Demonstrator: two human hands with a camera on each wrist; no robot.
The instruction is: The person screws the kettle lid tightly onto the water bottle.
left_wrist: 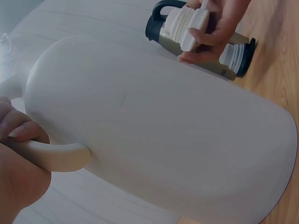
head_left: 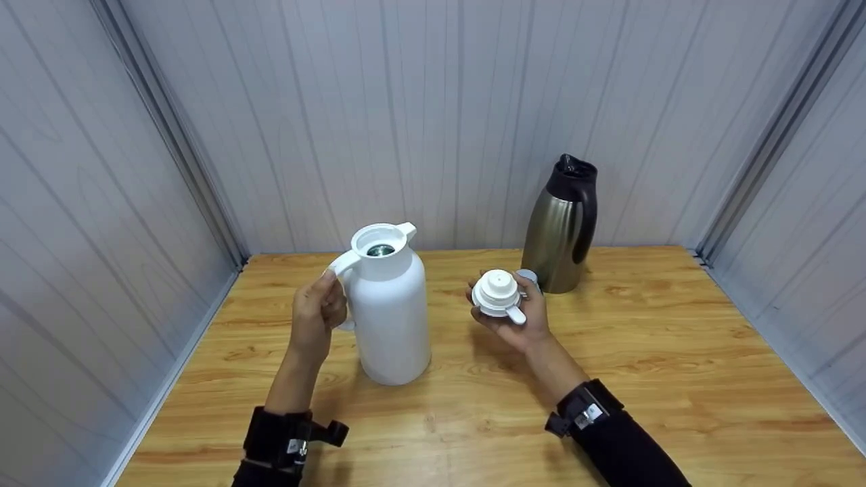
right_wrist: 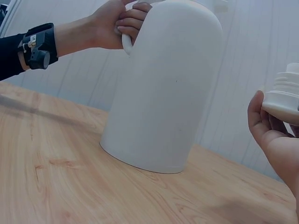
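White jug [head_left: 391, 318], upright on table [head_left: 676, 379] w/ mouth open, is steadied by left hand [head_left: 316, 316], fingers [right_wrist: 133, 21] curled round handle; its white lid [head_left: 498, 295] is cradled clear in right hand [head_left: 517, 316], fingers curled under; steel flask [head_left: 563, 226] behind.

White jug on the desk, a hand at each side

The left hand [right_wrist: 110, 25] curls its fingers [right_wrist: 133, 18] round the handle of the upright white jug [right_wrist: 163, 88] on the wooden desk [right_wrist: 56, 182]; at the right edge, the right hand [right_wrist: 275, 140] holds a white lid [right_wrist: 284, 98].
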